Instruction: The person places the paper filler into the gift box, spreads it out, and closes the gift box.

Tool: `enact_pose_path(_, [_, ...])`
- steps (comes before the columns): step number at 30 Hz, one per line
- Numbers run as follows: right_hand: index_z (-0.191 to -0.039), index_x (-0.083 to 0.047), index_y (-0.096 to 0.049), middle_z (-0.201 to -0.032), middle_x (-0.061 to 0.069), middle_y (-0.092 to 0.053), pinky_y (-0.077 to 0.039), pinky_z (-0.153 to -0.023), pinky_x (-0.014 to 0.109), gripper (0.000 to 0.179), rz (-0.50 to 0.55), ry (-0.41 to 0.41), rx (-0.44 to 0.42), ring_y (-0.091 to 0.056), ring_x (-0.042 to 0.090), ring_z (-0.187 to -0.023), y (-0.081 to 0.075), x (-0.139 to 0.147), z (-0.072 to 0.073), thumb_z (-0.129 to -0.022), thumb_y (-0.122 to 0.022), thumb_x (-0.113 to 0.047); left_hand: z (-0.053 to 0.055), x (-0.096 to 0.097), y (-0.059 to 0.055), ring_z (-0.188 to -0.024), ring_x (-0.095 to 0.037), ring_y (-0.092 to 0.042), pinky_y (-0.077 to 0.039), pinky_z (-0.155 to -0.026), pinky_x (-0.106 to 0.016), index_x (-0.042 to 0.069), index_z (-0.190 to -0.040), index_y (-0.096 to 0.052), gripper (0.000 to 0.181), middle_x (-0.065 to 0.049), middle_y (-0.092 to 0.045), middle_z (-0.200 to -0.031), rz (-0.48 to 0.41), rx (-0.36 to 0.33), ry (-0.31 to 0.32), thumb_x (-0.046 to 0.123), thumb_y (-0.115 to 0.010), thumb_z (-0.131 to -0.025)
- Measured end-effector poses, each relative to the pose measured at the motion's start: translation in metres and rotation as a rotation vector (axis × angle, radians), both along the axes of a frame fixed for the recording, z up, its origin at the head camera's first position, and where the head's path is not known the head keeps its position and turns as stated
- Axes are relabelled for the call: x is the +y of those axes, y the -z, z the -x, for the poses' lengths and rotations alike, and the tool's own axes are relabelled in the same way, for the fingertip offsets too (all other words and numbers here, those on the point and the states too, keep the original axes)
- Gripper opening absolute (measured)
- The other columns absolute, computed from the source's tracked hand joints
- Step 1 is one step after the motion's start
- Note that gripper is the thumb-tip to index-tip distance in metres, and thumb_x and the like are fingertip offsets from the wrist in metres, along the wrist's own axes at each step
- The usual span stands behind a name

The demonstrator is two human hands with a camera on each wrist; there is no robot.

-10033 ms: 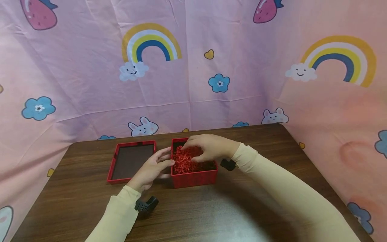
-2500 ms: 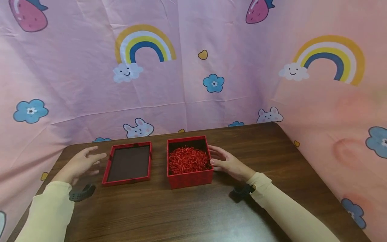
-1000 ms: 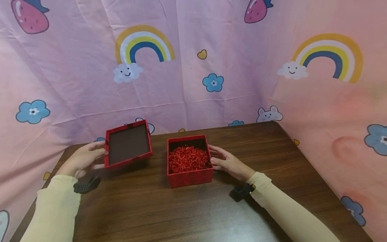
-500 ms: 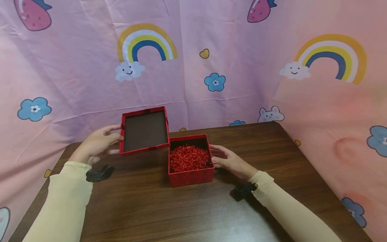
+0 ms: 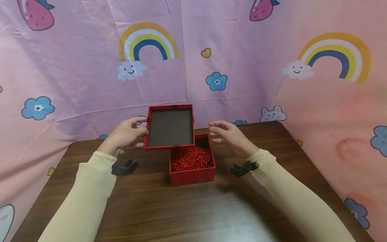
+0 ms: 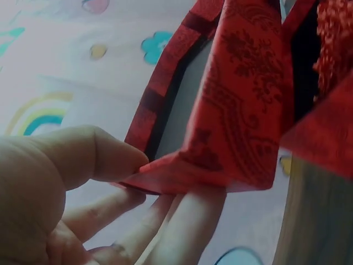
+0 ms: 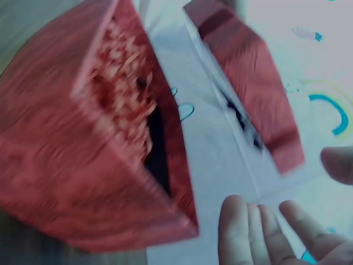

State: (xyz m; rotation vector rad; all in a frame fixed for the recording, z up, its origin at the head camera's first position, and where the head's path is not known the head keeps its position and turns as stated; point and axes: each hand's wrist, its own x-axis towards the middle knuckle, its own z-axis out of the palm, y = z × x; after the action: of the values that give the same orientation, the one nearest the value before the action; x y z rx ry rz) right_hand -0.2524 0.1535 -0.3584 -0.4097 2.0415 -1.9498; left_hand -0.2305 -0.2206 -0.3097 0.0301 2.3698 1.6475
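Note:
My left hand (image 5: 125, 135) pinches the left wall of a red box lid (image 5: 170, 127), its dark inner side facing me. The left wrist view shows the thumb on the rim and fingers under the dark-patterned wall of the lid (image 6: 237, 105). Tilted, the lid hangs above the back left part of a red square box (image 5: 193, 177) and hides part of its opening. Red shredded paper (image 5: 191, 159) fills the box. To the right, my right hand (image 5: 231, 136) is raised with fingers stretched toward the lid, touching nothing. In the right wrist view a gap separates its fingers (image 7: 234, 232) from the lid (image 7: 248, 83).
The box stands on a dark wooden table (image 5: 151, 208). A printed cloth (image 5: 90, 74) with rainbows and flowers hangs behind the table and along its sides. Each wrist carries a small black camera mount (image 5: 124, 167).
Earlier the right hand was in the shredded paper, then held the box's right side; now it has risen off it. The left hand has lifted the lid from the table and carried it right, over the box.

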Motion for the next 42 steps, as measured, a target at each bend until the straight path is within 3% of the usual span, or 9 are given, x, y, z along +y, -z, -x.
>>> enact_pose_path(4, [-0.144, 0.0, -0.052, -0.146, 0.021, -0.053, -0.048, -0.108, 0.055, 0.044, -0.041, -0.027, -0.03, -0.058, 0.035, -0.128, -0.01, -0.013, 0.005, -0.106, -0.059, -0.022, 0.004, 0.017, 0.003, -0.083, -0.012, -0.069, -0.061, -0.087, -0.047, 0.01, -0.163, -0.029, 0.067, -0.026, -0.055, -0.139, -0.017, -0.019, 0.006, 0.011, -0.053, -0.101])
enact_pose_path(7, [-0.142, -0.001, -0.055, -0.14, 0.02, -0.058, -0.05, -0.107, 0.055, 0.043, -0.065, -0.001, -0.056, -0.061, 0.033, -0.124, -0.015, -0.019, 0.007, -0.105, -0.062, -0.023, 0.006, 0.027, 0.005, -0.068, -0.007, -0.061, -0.062, -0.086, -0.046, 0.01, -0.163, -0.03, 0.067, -0.024, -0.056, -0.137, 0.005, -0.009, -0.001, 0.011, -0.053, -0.1])
enact_pose_path(10, [-0.139, -0.002, -0.058, -0.134, 0.018, -0.064, -0.05, -0.107, 0.055, 0.042, -0.093, 0.038, -0.074, -0.064, 0.032, -0.12, -0.018, -0.021, 0.01, -0.105, -0.064, -0.025, 0.007, 0.036, 0.006, -0.082, -0.015, -0.065, -0.062, -0.085, -0.046, 0.009, -0.162, -0.032, 0.066, -0.023, -0.057, -0.134, 0.012, 0.008, -0.009, 0.011, -0.054, -0.1])
enact_pose_path(14, [-0.136, -0.001, -0.06, -0.13, 0.019, -0.066, -0.049, -0.107, 0.055, 0.04, -0.123, 0.082, -0.084, -0.067, 0.032, -0.116, -0.017, -0.02, 0.015, -0.104, -0.065, -0.025, 0.008, 0.045, 0.007, -0.115, -0.033, -0.064, -0.062, -0.084, -0.045, 0.008, -0.161, -0.034, 0.066, -0.022, -0.056, -0.127, -0.021, 0.003, -0.023, 0.01, -0.056, -0.099])
enact_pose_path(19, [-0.135, 0.0, -0.061, -0.129, 0.02, -0.067, -0.05, -0.108, 0.053, 0.038, -0.163, 0.106, -0.067, -0.069, 0.032, -0.113, -0.014, -0.017, 0.018, -0.104, -0.065, -0.023, 0.01, 0.05, 0.013, -0.118, -0.035, -0.063, -0.061, -0.086, -0.048, 0.005, -0.16, -0.033, 0.066, -0.021, -0.057, -0.124, -0.06, -0.009, -0.022, 0.008, -0.056, -0.098])
enact_pose_path(27, [-0.136, -0.002, -0.064, -0.127, 0.018, -0.069, -0.054, -0.102, 0.053, 0.039, -0.207, 0.13, 0.043, -0.07, 0.029, -0.109, -0.011, -0.017, 0.019, -0.103, -0.066, -0.024, 0.009, 0.052, 0.016, -0.122, -0.035, -0.061, -0.06, -0.087, -0.05, 0.007, -0.161, -0.033, 0.065, -0.027, -0.052, -0.141, -0.065, 0.014, -0.032, 0.008, -0.056, -0.1])
enact_pose_path(32, [-0.139, -0.004, -0.064, -0.128, 0.015, -0.07, -0.062, -0.088, 0.04, 0.041, -0.244, 0.202, 0.207, -0.071, 0.026, -0.104, -0.012, -0.02, 0.017, -0.102, -0.067, -0.02, 0.004, 0.058, 0.011, -0.112, -0.031, -0.065, -0.064, -0.079, -0.042, 0.014, -0.161, -0.036, 0.067, -0.023, -0.054, -0.137, -0.007, 0.119, -0.063, 0.009, -0.059, -0.099])
enact_pose_path(36, [-0.138, -0.003, -0.064, -0.122, 0.016, -0.071, -0.062, -0.084, 0.037, 0.04, -0.245, 0.269, 0.392, -0.071, 0.027, -0.101, -0.013, -0.021, 0.012, -0.1, -0.069, -0.015, -0.003, 0.063, 0.011, -0.111, -0.029, -0.066, -0.063, -0.074, -0.034, 0.019, -0.16, -0.039, 0.067, -0.019, -0.056, -0.133, 0.046, 0.282, -0.098, 0.012, -0.064, -0.098])
enact_pose_path(42, [-0.142, -0.004, -0.062, -0.128, 0.015, -0.066, -0.057, -0.097, 0.043, 0.043, -0.169, 0.284, 0.602, -0.066, 0.028, -0.114, -0.01, -0.017, 0.002, -0.1, -0.069, -0.012, -0.02, 0.07, 0.019, -0.13, -0.03, -0.058, -0.052, -0.105, -0.05, 0.021, -0.161, -0.036, 0.071, -0.015, -0.054, -0.142, 0.021, 0.51, -0.103, 0.029, -0.07, -0.099])
